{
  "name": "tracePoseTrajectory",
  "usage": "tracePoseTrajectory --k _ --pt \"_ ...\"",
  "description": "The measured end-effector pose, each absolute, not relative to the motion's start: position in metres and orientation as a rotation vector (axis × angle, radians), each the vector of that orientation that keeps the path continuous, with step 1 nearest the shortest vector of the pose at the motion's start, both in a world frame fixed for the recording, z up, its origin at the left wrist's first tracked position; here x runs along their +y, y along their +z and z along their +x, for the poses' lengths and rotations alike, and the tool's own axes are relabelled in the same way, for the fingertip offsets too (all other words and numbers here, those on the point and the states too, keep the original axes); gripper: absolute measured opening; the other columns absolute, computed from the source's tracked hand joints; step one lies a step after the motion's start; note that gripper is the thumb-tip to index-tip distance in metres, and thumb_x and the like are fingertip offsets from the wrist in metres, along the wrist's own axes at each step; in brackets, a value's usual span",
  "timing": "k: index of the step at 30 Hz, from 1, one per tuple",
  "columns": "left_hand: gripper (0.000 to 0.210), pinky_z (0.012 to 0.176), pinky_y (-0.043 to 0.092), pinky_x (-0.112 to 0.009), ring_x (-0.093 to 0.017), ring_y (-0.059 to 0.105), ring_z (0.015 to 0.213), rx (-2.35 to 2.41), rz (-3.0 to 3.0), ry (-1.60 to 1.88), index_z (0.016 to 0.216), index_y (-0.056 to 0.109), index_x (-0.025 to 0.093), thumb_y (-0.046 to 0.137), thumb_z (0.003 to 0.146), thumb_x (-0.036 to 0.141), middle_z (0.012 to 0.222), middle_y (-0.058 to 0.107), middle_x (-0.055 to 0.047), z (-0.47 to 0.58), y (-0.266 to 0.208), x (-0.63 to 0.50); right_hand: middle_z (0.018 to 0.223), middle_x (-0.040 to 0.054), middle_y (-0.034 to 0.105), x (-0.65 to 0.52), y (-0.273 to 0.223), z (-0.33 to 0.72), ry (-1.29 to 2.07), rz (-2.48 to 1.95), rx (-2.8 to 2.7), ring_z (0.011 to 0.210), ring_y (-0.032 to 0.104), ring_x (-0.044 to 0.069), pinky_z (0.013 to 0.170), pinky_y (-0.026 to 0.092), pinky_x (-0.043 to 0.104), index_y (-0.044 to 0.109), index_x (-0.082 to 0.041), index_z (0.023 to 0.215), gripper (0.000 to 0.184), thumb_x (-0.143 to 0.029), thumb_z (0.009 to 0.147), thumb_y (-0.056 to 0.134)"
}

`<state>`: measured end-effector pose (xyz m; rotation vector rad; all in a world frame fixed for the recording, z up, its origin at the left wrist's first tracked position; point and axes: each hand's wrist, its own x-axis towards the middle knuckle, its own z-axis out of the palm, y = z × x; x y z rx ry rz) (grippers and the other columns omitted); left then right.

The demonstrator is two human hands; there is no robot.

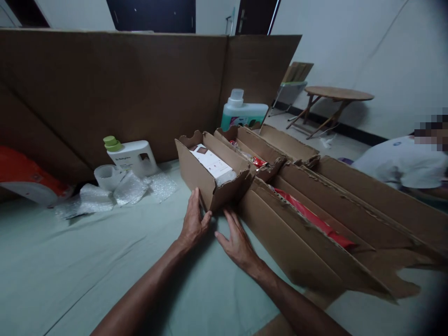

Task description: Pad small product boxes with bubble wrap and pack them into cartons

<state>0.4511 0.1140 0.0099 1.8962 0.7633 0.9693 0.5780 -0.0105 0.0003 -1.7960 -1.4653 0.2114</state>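
Seen from the head camera, a narrow open-topped cardboard box (196, 172) stands at the centre of the frame, a white printed package (212, 163) inside. It lies just above the fingers of both hands in the picture, its long axis slanting from upper left to lower right. The left hand (192, 221) is nearer, its fingers together and laid against the long side by the near corner, thumb apart. The right hand (240, 240), fingers slightly spread, thumb wide, grips nothing; its fingertips reach the foot of the short end, where contact cannot be told. Larger cardboard compartments (280, 233) stand at right.
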Motion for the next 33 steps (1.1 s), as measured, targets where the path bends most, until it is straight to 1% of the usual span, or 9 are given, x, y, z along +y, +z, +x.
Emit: tracePoseTrajectory --k 5,9,14,18,20,23,28,30,33 --pt "0.106 0.126 0.017 -0.059 -0.039 0.015 0.156 0.826 1.943 1.059 0.159 0.016 0.019 0.071 0.078 0.060 0.166 0.020 -0.021 0.456 0.012 0.124 0.159 0.0173 0.041 -0.017 -0.006 0.573 0.194 -1.788 -1.529 0.149 0.039 0.030 0.120 0.038 0.053 0.030 -0.019 0.159 0.073 -0.023 0.091 0.055" --pt "0.115 0.126 0.011 -0.060 -0.041 0.013 0.156 0.795 1.971 1.045 0.159 0.012 0.016 0.077 0.071 0.050 0.167 0.017 -0.022 0.461 0.017 0.137 0.157 0.0169 0.044 -0.016 -0.002 0.574 0.195 -1.786 -1.530 0.148 0.040 0.029 0.119 0.040 0.052 0.032 -0.018 0.158 0.070 -0.024 0.092 0.054" --pt "0.104 0.127 0.015 -0.056 -0.038 0.020 0.155 0.758 1.984 1.007 0.159 0.012 0.016 0.067 0.072 0.032 0.166 0.023 -0.019 0.470 0.014 0.143 0.156 0.0155 0.046 -0.014 -0.002 0.577 0.198 -1.769 -1.524 0.146 0.042 0.029 0.119 0.040 0.052 0.036 -0.019 0.156 0.065 -0.029 0.094 0.053" --pt "0.102 0.126 0.020 -0.058 -0.039 0.023 0.154 0.785 2.080 0.849 0.160 0.009 0.012 0.062 0.075 0.032 0.166 0.024 -0.022 0.462 0.006 0.135 0.153 0.0158 0.048 -0.010 -0.007 0.582 0.191 -1.745 -1.533 0.143 0.046 0.030 0.115 0.044 0.053 0.038 -0.020 0.154 0.061 -0.033 0.096 0.052" --pt "0.097 0.123 0.026 -0.060 -0.041 0.031 0.150 0.790 2.130 0.775 0.158 0.018 0.009 0.062 0.076 0.033 0.161 0.034 -0.025 0.447 0.004 0.118 0.150 0.0168 0.050 -0.007 -0.010 0.585 0.164 -1.732 -1.551 0.141 0.048 0.031 0.113 0.045 0.054 0.040 -0.018 0.152 0.059 -0.036 0.097 0.051" --pt "0.082 0.121 0.028 -0.062 -0.041 0.040 0.145 0.724 2.260 0.658 0.153 0.036 0.014 0.064 0.077 0.031 0.154 0.047 -0.022 0.413 0.008 0.076 0.145 0.0188 0.054 -0.002 -0.014 0.591 0.095 -1.724 -1.580 0.135 0.053 0.032 0.110 0.048 0.053 0.044 -0.015 0.147 0.058 -0.042 0.096 0.050" --pt "0.058 0.124 0.024 -0.055 -0.035 0.036 0.149 0.582 2.518 0.418 0.147 0.047 0.021 0.055 0.093 0.041 0.161 0.041 -0.016 0.334 0.023 0.009 0.138 0.0176 0.060 0.003 -0.017 0.595 0.050 -1.740 -1.651 0.127 0.059 0.034 0.105 0.051 0.052 0.054 -0.018 0.137 0.052 -0.046 0.094 0.050" --pt "0.058 0.124 0.026 -0.053 -0.033 0.036 0.150 0.635 2.515 0.408 0.147 0.047 0.023 0.056 0.093 0.044 0.160 0.042 -0.013 0.296 0.028 0.002 0.138 0.0164 0.061 0.005 -0.016 0.590 0.080 -1.745 -1.711 0.125 0.060 0.035 0.102 0.052 0.054 0.060 -0.020 0.131 0.047 -0.045 0.093 0.050" --pt "0.057 0.120 0.033 -0.057 -0.035 0.042 0.146 0.919 2.475 0.467 0.142 0.054 0.023 0.062 0.089 0.041 0.154 0.050 -0.014 0.230 0.031 0.015 0.142 0.0150 0.059 0.018 -0.006 0.570 0.169 -1.699 -1.839 0.125 0.060 0.036 0.100 0.052 0.057 0.068 -0.022 0.120 0.041 -0.046 0.091 0.052"
